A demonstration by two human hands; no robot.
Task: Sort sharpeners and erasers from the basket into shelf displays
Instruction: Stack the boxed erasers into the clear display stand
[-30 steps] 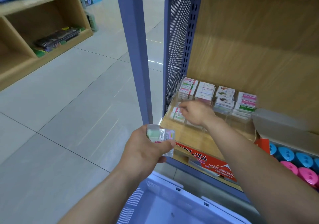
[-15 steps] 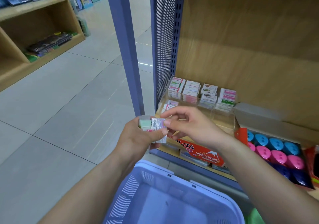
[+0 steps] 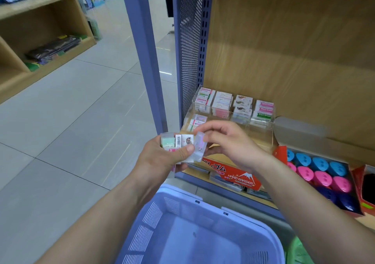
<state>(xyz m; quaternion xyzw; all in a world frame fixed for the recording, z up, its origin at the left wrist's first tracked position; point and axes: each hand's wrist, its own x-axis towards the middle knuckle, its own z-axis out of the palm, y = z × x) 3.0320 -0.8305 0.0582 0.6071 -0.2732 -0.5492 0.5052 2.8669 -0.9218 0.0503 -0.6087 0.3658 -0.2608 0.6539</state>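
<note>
My left hand (image 3: 162,158) holds a small stack of wrapped erasers (image 3: 178,141) in front of the shelf, thumb pressed on them. My right hand (image 3: 229,141) pinches one clear-wrapped eraser (image 3: 199,148) at the stack's right end, tilted away from the others. Behind the hands a clear acrylic display (image 3: 261,133) on the wooden shelf holds rows of boxed erasers (image 3: 233,106). A red box of round blue and pink sharpeners (image 3: 318,170) sits to the right. The lavender basket (image 3: 182,202) is below my arms; its visible floor looks bare.
A red "Hard Eraser" box (image 3: 239,176) lies at the shelf's front edge. The blue perforated shelf upright (image 3: 188,50) and a blue post (image 3: 142,50) stand left of the display. A wooden bookshelf (image 3: 40,40) lines the far left across the tiled floor. Something green (image 3: 298,251) sits beside the basket.
My right hand came back from the acrylic display to the stack in my left hand and now pinches one eraser, pulling it away from the rest.
</note>
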